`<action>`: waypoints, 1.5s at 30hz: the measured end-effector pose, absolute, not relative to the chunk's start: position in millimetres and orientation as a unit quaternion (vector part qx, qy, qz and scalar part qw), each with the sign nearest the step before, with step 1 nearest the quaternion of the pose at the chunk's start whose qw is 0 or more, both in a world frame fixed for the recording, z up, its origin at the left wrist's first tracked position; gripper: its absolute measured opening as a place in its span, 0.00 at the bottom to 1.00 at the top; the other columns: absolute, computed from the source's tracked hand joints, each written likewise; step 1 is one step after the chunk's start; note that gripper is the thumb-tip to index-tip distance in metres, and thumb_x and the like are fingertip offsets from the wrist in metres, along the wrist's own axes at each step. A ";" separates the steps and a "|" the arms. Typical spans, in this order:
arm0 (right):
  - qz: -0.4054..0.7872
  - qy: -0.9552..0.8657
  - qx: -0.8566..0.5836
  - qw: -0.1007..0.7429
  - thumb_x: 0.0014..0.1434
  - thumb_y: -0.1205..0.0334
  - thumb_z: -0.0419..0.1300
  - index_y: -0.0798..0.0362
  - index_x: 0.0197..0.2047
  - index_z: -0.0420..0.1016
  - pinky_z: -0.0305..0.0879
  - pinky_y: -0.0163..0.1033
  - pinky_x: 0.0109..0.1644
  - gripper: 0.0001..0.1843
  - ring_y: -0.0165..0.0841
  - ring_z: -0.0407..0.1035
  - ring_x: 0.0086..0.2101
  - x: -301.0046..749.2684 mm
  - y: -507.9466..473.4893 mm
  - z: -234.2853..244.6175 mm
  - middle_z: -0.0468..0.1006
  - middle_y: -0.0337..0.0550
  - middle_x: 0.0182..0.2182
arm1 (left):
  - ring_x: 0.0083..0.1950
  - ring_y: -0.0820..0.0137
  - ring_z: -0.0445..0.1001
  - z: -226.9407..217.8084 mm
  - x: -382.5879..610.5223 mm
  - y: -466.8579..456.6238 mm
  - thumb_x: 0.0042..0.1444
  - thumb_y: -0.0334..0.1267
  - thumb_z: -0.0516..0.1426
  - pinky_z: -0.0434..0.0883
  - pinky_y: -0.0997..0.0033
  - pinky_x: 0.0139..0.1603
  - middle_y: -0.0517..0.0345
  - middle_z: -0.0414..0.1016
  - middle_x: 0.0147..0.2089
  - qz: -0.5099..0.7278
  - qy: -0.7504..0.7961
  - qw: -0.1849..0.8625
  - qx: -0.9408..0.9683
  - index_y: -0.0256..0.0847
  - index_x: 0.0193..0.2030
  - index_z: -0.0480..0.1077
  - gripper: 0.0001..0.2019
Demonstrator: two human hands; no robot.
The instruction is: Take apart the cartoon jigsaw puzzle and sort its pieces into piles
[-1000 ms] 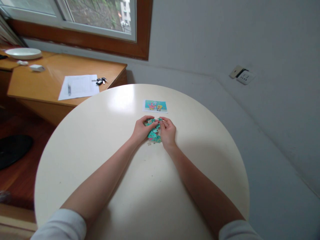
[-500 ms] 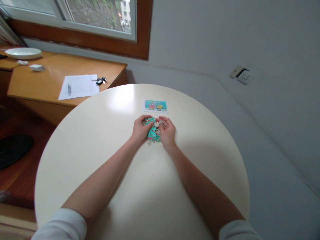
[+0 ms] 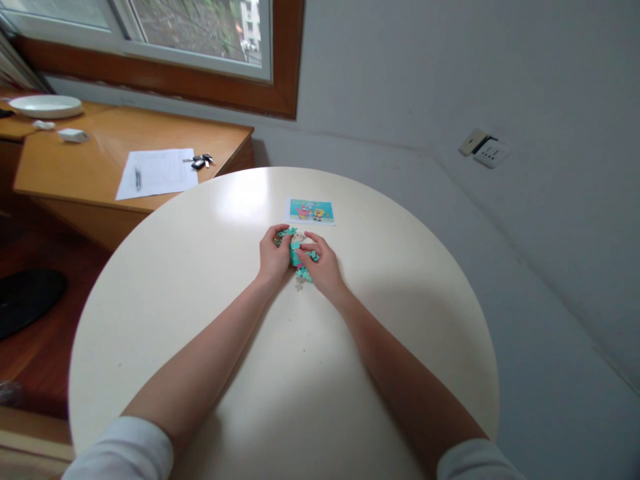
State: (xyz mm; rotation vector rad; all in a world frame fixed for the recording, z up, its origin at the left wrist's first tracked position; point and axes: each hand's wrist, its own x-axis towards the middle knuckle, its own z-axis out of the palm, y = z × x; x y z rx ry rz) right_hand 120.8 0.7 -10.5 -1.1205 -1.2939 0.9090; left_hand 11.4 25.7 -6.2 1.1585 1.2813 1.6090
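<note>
Teal and pale grey jigsaw puzzle pieces (image 3: 295, 255) lie heaped between my two hands on the round white table (image 3: 200, 267). My left hand (image 3: 273, 257) curls round the left side of the heap, with pieces held between thumb and fingers. From the right, my right hand (image 3: 325, 268) bends its thumb and fingers over other pieces in the heap. Its exact grip is partly hidden. One grey piece (image 3: 299, 285) lies loose at the near edge. Just beyond the hands is a flat picture card (image 3: 311, 211) with pink and yellow cartoon figures on teal.
At the back left stands a wooden desk (image 3: 165, 127) bearing a sheet of paper (image 3: 160, 172), a pen (image 3: 138, 179), keys (image 3: 201, 161) and a white dish (image 3: 46, 106). A wall with a socket (image 3: 491, 153) runs along the right.
Both hands have shifted a little to the left with puzzle pieces. My right hand has moved over the heap, and its fingers now reach further left. The card has stayed in place.
</note>
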 end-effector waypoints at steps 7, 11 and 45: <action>0.341 -0.604 -0.486 0.532 0.45 0.68 0.62 0.49 0.49 0.70 0.68 0.40 0.45 0.24 0.30 0.71 0.34 118.7 -2.7 -8.7 0.77 0.40 0.37 | 0.33 0.71 0.70 -2.3 12.6 23.6 0.48 0.37 0.56 0.67 0.73 0.35 0.58 0.71 0.34 0.644 0.510 0.364 0.439 0.41 0.40 0.67 0.11; 0.318 -0.607 -0.485 0.544 0.47 0.67 0.60 0.49 0.46 0.71 0.67 0.40 0.46 0.20 0.31 0.71 0.34 119.6 -3.6 -6.6 0.76 0.37 0.31 | 0.33 0.71 0.69 0.2 12.8 22.7 0.48 0.38 0.57 0.66 0.73 0.34 0.59 0.70 0.30 0.629 0.524 0.361 0.446 0.41 0.36 0.69 0.07; 0.238 -0.592 -0.439 0.633 0.55 0.65 0.55 0.50 0.50 0.67 0.66 0.40 0.50 0.18 0.31 0.69 0.42 120.5 -6.2 -0.6 0.74 0.42 0.39 | 0.24 0.76 0.63 -0.9 15.0 19.8 0.48 0.43 0.59 0.62 0.77 0.24 0.62 0.69 0.25 0.585 0.487 0.391 0.518 0.38 0.36 0.70 0.12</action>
